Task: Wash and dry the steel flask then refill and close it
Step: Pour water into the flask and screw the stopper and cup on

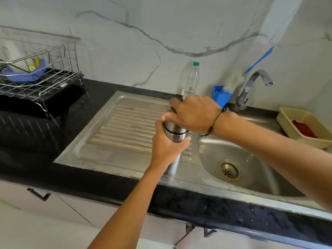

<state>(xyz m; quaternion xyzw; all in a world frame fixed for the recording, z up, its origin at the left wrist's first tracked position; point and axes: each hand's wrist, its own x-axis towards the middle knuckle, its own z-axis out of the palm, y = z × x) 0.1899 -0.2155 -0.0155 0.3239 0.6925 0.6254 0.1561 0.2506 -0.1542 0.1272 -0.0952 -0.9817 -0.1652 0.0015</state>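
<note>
Our 2 forearms are reaching in from the near edge, and we are holding the steel flask (175, 135) upright over the ribbed drainboard (125, 130), close to the rim of the sink bowl (239, 159). Our left hand (166, 148) is wrapping its fingers around the flask's body, just below a dark band. Our right hand (195, 113) is curling down over the top of the flask, gripping whatever sits there; the hand is hiding it, so we cannot tell whether the lid is on.

Behind the flask, a clear plastic bottle (191, 81) with a green cap is standing against the marble wall. A blue holder (220, 96) and the faucet (251, 87) are standing to its right, and a beige tray (303, 126) is sitting beyond the bowl. Far left, well apart from our hands, a wire dish rack (39, 74) is occupying the black counter (206, 203), leaving the drainboard's left half free.
</note>
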